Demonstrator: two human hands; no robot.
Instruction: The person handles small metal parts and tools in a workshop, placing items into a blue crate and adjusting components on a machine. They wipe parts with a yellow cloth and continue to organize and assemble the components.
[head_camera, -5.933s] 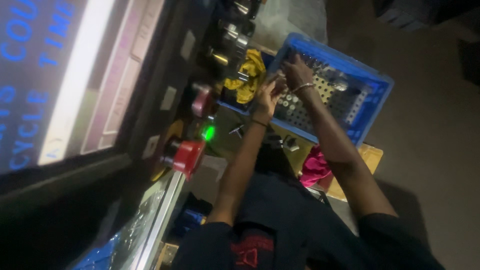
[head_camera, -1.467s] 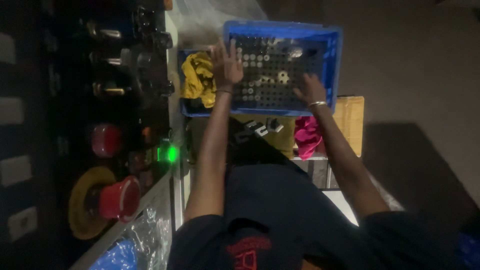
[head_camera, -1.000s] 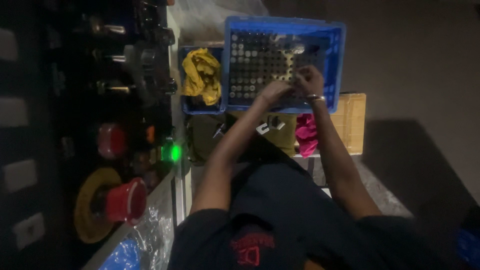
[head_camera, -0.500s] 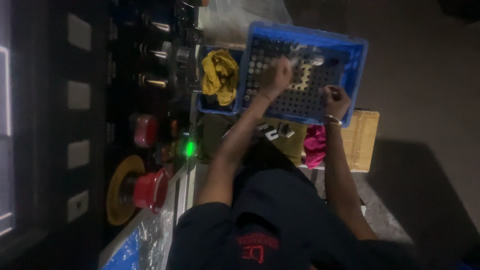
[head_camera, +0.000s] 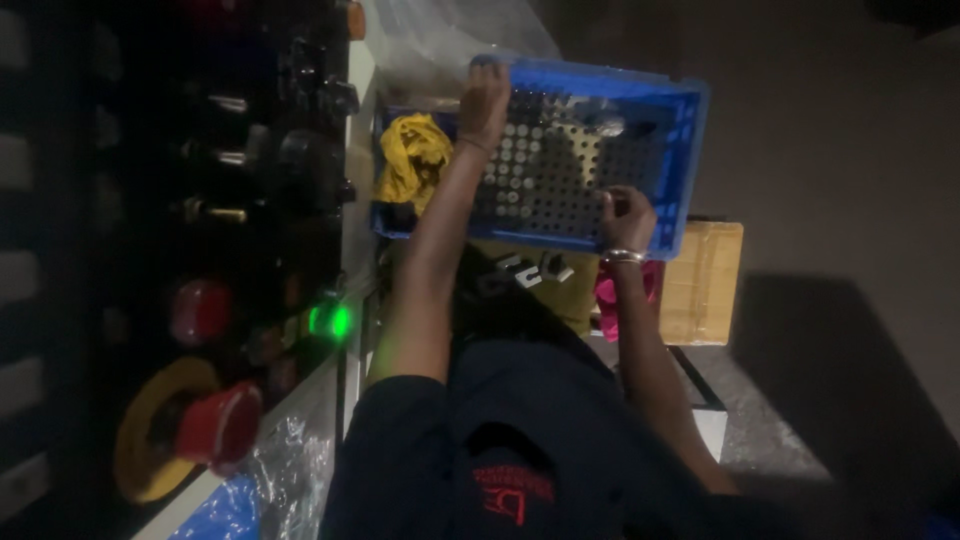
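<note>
A red mushroom-shaped button sits far left, then a crumpled yellow cloth. Left hand rests on the blue plastic crate; grip unclear. Right hand curls closed over the perforated tray of small metal parts inside.

Dim room; grey floor; dark control panel, seemingly machine-mounted.

Blue plastic crate of shiny metal pieces, crumpled yellow cloth, matt brown cardboard box
</note>
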